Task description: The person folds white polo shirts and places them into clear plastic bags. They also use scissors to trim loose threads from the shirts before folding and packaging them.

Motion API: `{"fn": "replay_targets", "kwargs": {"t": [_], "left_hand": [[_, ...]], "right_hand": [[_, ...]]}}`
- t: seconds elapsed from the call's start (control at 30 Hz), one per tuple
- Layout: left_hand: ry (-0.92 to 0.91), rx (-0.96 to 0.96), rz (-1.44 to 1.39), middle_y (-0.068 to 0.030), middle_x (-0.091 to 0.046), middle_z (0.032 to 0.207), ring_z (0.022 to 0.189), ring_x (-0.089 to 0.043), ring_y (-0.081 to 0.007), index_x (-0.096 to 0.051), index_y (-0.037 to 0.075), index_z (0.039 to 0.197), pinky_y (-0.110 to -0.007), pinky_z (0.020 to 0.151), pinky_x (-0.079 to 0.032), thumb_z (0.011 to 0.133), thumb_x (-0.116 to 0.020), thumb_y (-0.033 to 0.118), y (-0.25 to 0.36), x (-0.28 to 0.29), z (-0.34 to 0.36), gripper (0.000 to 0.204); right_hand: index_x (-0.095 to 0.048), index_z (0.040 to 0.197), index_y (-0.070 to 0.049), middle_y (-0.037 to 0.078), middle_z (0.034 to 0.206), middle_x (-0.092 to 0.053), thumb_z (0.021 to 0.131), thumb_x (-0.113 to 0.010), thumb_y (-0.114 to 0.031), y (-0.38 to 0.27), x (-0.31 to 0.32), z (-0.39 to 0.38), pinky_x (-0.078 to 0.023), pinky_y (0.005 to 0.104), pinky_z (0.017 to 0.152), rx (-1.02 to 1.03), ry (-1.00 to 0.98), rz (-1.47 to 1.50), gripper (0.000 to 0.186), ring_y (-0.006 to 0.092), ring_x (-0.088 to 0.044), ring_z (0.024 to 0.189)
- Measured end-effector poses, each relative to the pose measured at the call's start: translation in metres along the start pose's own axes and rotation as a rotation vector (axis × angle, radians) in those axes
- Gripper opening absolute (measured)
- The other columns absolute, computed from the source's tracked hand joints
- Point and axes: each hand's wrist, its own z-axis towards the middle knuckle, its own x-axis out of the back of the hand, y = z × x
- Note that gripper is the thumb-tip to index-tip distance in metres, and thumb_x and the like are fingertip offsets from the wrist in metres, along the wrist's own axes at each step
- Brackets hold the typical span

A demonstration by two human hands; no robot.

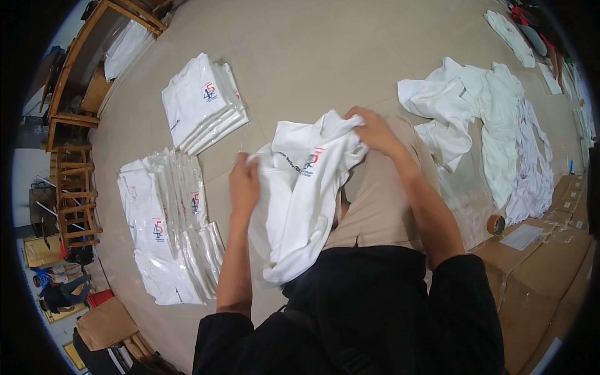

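A white shirt (306,181) with a small red and blue print hangs bunched in front of me, partly over my lap. At its upper right corner, my right hand (375,132) is closed on the cloth. My left hand (244,184) is closed at the shirt's left edge, with thumb and fingers pinched together; clear film may also lie along that side, but it is hard to make out. The shirt's lower end rests against my black top, and its underside is hidden.
Folded white shirts in clear bags form a stack (200,103) at upper left and a larger pile (165,219) below it. Loose white garments (494,119) lie to the right. A clear plastic sheet (462,200) and cardboard boxes (531,262) sit nearer. Wooden stools (78,187) line the left.
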Motion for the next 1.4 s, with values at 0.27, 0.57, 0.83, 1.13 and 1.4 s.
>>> {"fn": "replay_targets", "kwargs": {"t": [0.27,0.57,0.83,1.13,1.4], "left_hand": [[-0.063,0.376,-0.878,-0.0079,-0.070,0.127,0.115,-0.068,-0.0173,-0.061,0.002,0.136,-0.035,0.100,-0.056,0.118,-0.055,0.029,0.017,0.113,-0.090,0.033],[-0.287,0.028,0.325,-0.0281,-0.061,0.145,0.135,-0.060,-0.0438,-0.050,-0.001,0.151,-0.049,0.115,-0.047,0.108,-0.063,0.012,-0.005,0.074,-0.100,0.047],[-0.656,-0.259,0.027,-0.0254,-0.060,0.155,0.149,-0.053,-0.0410,-0.053,0.000,0.158,-0.044,0.123,-0.043,0.110,-0.063,0.044,0.112,-0.071,-0.001,0.066],[-0.632,-0.451,-0.248,-0.0175,-0.070,0.109,0.104,-0.066,-0.0303,-0.064,0.000,0.126,-0.043,0.094,-0.052,0.099,-0.080,0.036,0.187,-0.139,-0.026,0.048],[-0.630,-0.554,-0.411,-0.0153,-0.064,0.118,0.094,-0.062,-0.0319,-0.061,0.005,0.108,-0.039,0.082,-0.053,0.093,-0.079,0.011,0.182,-0.126,-0.048,0.024]], "right_hand": [[-0.067,0.142,-0.008,0.008,0.131,-0.073,0.093,-0.062,0.003,-0.062,0.147,-0.169,-0.053,0.0246,0.066,-0.210,0.145,0.210,0.051,0.0092,-0.065,0.096],[-0.065,0.142,0.000,0.012,0.124,-0.075,0.086,-0.079,-0.006,0.004,0.135,-0.226,-0.053,0.0364,0.106,-0.315,-0.167,-0.085,0.058,0.0229,-0.070,0.117],[-0.067,0.137,0.000,0.014,0.123,-0.074,0.090,-0.089,-0.030,0.015,0.098,-0.208,-0.054,0.0375,0.101,-0.274,0.144,0.049,0.060,0.0263,-0.070,0.110],[-0.068,0.142,-0.007,0.017,0.137,-0.066,0.089,-0.072,0.005,-0.003,0.072,-0.146,-0.049,0.0460,0.111,0.221,0.192,-0.372,0.054,0.0388,-0.061,0.126],[-0.070,0.105,-0.007,0.010,0.102,-0.068,0.084,-0.075,0.004,-0.015,0.096,-0.138,-0.053,0.0437,0.088,0.307,0.150,-0.475,0.024,0.0328,-0.064,0.101]]}}
